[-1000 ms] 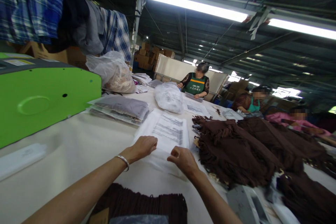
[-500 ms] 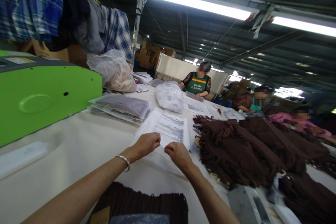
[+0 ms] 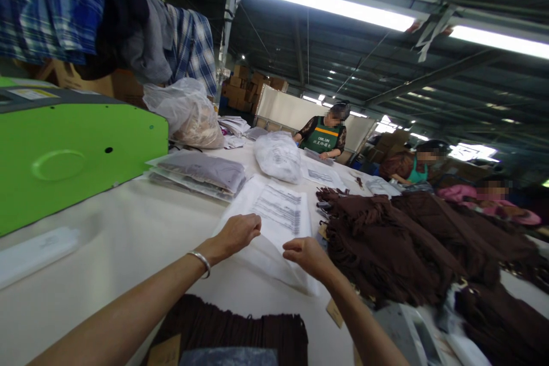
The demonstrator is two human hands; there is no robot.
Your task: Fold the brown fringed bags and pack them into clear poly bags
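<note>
A translucent plastic bag (image 3: 281, 206) printed with dark lines lies on the white table in front of me. My left hand (image 3: 240, 231) is closed on the near edge of this bag and lifts it a little. To its right, my right hand (image 3: 306, 254) hovers over the bag's near right part, its thumb and fingers slightly apart and nothing visible between them. Closest to me lies a folded dark brown fringed garment (image 3: 240, 329) with a tan tag.
A green machine (image 3: 81, 160) stands at the left, with packed bags (image 3: 197, 171) beside it. Brown garments (image 3: 386, 240) are heaped at the right, near a grey metal object (image 3: 405, 329). A stuffed clear bag (image 3: 278, 155) sits farther back; people work beyond.
My right hand has moved right, away from my left hand, and its fingers have parted from the bag's edge. A tan tag now shows beside my right forearm.
</note>
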